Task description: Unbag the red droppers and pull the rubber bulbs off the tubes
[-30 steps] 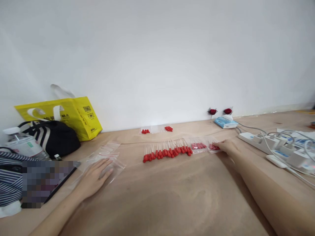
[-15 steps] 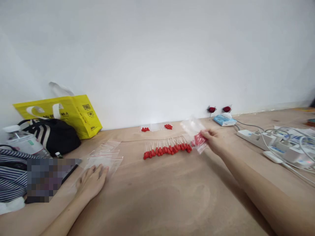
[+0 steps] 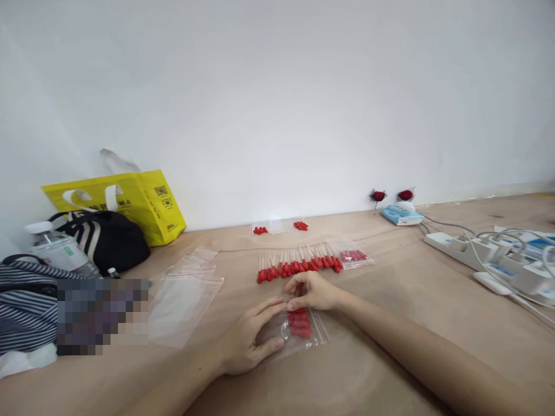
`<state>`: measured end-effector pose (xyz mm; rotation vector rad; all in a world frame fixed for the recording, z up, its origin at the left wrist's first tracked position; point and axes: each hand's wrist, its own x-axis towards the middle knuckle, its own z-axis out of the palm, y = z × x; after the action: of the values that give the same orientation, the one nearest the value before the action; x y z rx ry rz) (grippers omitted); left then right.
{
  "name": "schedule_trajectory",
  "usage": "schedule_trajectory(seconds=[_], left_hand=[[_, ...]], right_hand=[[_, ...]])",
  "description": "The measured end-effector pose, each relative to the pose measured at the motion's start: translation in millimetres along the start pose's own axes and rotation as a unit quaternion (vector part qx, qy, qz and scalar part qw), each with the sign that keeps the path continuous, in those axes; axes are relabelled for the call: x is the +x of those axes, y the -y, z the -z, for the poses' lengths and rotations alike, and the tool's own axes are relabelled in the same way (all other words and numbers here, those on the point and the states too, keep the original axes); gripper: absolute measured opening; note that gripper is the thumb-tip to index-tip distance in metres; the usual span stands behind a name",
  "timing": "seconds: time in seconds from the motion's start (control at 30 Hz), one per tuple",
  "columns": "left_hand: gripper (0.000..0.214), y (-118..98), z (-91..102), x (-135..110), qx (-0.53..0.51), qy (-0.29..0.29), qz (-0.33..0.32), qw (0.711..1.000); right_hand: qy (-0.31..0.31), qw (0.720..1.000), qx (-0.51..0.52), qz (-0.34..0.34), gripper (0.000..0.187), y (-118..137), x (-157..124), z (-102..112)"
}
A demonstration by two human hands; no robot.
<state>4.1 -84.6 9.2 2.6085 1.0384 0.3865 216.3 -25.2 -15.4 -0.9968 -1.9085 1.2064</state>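
A small clear zip bag [image 3: 299, 329] with several red-bulbed droppers inside lies on the tan table in front of me. My left hand [image 3: 249, 338] rests over its left part, fingers curved around the bag's edge. My right hand [image 3: 310, 290] pinches the bag's top edge with closed fingertips. Just behind lies a row of loose droppers with red bulbs [image 3: 299, 266], and to their right another filled zip bag [image 3: 353, 255].
Empty zip bags [image 3: 184, 294] lie at the left. Farther left sit a yellow bag [image 3: 143, 202], a black striped bag [image 3: 106, 240] and a water bottle [image 3: 56, 248]. Power strips with white cables [image 3: 489, 254] occupy the right. Red pieces [image 3: 299, 225] lie by the wall.
My right hand carried a filled bag from the right end of the row to the table in front of me. My left hand left the empty bags and came onto this bag.
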Motion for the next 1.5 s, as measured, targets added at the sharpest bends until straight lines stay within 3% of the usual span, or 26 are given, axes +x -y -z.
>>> schedule_trajectory(seconds=[0.07, 0.2, 0.33, 0.43, 0.53, 0.67, 0.8, 0.97, 1.2, 1.33, 1.5], left_hand=[[0.049, -3, -1.4, 3, -0.019, 0.004, 0.011, 1.0], [0.041, -9, 3.4, 14, -0.038, -0.037, -0.008, 0.999], [0.029, -22, -2.0, 34, -0.048, -0.057, -0.034, 0.997], [0.048, -28, -12.2, 46, -0.031, -0.046, -0.038, 0.998], [0.064, -27, -19.2, 49, -0.021, -0.018, -0.03, 0.999], [0.065, -23, -22.2, 47, -0.046, -0.007, 0.002, 0.999], [0.063, -19, -23.4, 47, -0.058, -0.022, 0.003, 0.998], [0.033, -17, -21.7, 52, -0.046, -0.038, -0.003, 0.998], [0.026, -18, -22.3, 61, -0.061, -0.086, -0.024, 0.994], [0.024, -17, -24.9, 61, -0.076, -0.1, -0.024, 0.992], [0.025, -18, -24.7, 61, -0.073, -0.097, -0.025, 0.992]], right_hand=[[-0.075, 0.993, -0.082, 0.046, 0.033, -3, -13, 7], [-0.123, 0.974, -0.182, 0.058, 0.011, -10, -44, 24], [-0.108, 0.966, -0.232, 0.034, 0.013, -13, -57, 30], [-0.1, 0.962, -0.256, 0.006, 0.013, -8, -57, 26], [-0.082, 0.964, -0.252, -0.01, 0.011, -2, -57, 22], [-0.05, 0.971, -0.233, -0.002, 0.009, 1, -58, 22], [-0.058, 0.97, -0.237, 0.017, 0.012, 0, -61, 19], [-0.078, 0.941, -0.312, 0.106, 0.007, 1, -64, 10], [-0.128, 0.864, -0.395, 0.284, 0.005, -6, -63, 7], [-0.14, 0.832, -0.427, 0.326, 0.011, -6, -62, 7], [-0.151, 0.814, -0.431, 0.359, 0.011, -4, -62, 8]])
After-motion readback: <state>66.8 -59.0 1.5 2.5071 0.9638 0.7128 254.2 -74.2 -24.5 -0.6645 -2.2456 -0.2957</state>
